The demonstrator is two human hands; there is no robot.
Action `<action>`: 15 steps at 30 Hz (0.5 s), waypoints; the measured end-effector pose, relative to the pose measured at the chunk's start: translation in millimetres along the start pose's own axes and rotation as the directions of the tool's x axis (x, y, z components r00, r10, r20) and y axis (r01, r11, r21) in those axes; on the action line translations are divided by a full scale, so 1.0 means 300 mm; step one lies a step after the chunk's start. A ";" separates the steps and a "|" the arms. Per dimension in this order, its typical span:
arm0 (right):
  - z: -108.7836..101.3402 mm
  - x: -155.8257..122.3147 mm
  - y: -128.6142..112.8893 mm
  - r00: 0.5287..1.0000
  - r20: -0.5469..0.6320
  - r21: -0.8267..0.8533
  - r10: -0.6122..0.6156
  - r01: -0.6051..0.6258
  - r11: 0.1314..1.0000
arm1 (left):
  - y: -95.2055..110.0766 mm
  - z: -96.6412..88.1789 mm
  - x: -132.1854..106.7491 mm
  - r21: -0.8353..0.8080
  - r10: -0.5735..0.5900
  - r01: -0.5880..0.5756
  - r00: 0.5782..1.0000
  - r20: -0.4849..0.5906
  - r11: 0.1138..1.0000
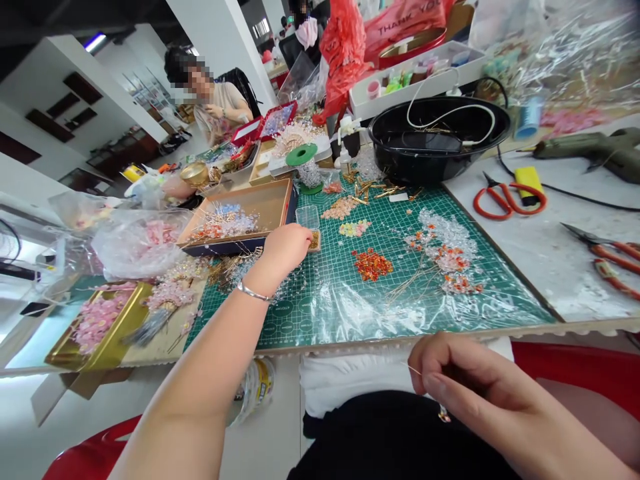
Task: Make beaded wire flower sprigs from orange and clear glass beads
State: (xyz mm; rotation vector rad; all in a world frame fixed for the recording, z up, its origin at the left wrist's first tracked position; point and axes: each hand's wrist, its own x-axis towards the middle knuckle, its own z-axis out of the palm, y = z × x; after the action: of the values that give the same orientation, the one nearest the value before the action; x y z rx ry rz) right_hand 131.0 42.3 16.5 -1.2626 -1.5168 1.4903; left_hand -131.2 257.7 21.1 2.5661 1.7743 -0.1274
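a thin metal wire [415, 370] is pinched in the right hand [475, 393], just below the near edge of a green cutting mat [415, 327]. the curled left hand [285, 250] is held beside a small clear plastic box [307, 217] on the mat; if knocked, its beads [314, 241] could be spilled.

Matt green plastic cutting mat [500, 287], glossy black plastic bowl [430, 167], polished silver metal bangle [255, 291], thin metal wire [415, 370], shiny brass-coloured metal rods [367, 190], crinkly clear plastic film [140, 243], matt brown cardboard tray [270, 210], rough scuffed white tabletop [575, 287], glossy red plastic scissor handles [507, 200]
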 end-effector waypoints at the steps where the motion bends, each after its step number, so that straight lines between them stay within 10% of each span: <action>1: -0.003 0.000 0.000 1.000 0.016 -0.013 0.011 -0.011 1.000 | -0.002 0.009 0.018 0.024 0.002 -0.002 0.999 0.033 1.000; 15: -0.017 -0.014 0.011 0.992 0.096 -0.021 0.085 -0.083 0.996 | -0.002 0.022 0.040 0.019 -0.019 0.018 0.999 0.039 1.000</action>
State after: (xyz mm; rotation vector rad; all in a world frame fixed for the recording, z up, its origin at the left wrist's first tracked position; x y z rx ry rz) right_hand 137.6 39.6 14.5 -1.2954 -1.5584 1.6162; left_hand -127.9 268.7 13.5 2.5422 1.7919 -0.1950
